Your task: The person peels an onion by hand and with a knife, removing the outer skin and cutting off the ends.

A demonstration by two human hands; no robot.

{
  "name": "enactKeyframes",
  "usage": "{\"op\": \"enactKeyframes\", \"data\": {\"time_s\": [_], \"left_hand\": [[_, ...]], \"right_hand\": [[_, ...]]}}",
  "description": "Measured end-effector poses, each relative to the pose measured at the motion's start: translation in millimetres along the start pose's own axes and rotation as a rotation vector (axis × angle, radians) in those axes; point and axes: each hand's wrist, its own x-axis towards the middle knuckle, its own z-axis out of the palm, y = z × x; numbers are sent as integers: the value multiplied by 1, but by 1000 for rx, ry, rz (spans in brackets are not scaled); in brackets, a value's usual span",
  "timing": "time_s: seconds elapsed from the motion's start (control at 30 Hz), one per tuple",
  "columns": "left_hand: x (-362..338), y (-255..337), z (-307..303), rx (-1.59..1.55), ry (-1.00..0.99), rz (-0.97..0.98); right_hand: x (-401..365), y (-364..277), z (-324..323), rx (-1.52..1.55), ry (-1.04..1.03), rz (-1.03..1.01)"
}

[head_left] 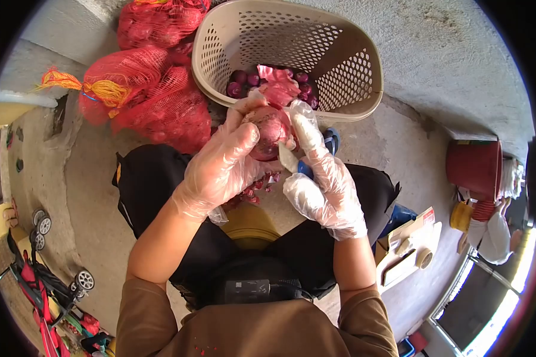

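Observation:
A large red onion (268, 132) with loose, peeling skin is held in my left hand (220, 152), which wears a clear plastic glove. My right hand (324, 175), gloved the same way, has its fingers closed round the blue handle of a small knife (289, 157). The knife's short blade points left and touches or nearly touches the onion's lower right side. A flap of onion skin (280, 89) stands out above the onion, in front of the basket. Below my hands, scraps of red skin (259, 189) lie by a yellow container (247, 226) between my knees.
A beige perforated basket (372, 56) holds several peeled onions (235, 89) ahead. Red mesh sacks (161, 116) of onions stand at its left. A maroon bin (473, 169) and a cardboard box (408, 250) are at the right; a wheeled stroller frame (44, 291) is at the lower left.

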Motion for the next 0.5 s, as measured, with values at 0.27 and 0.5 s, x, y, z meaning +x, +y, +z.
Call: {"op": "enactKeyframes", "data": {"time_s": [0.27,0.5], "left_hand": [[0,-1,4,39,-1,64],[-1,-12,1,19,-3,172]], "right_hand": [[2,-4,-3,-161,-71,11],[0,1,1,-121,-31,17]]}}
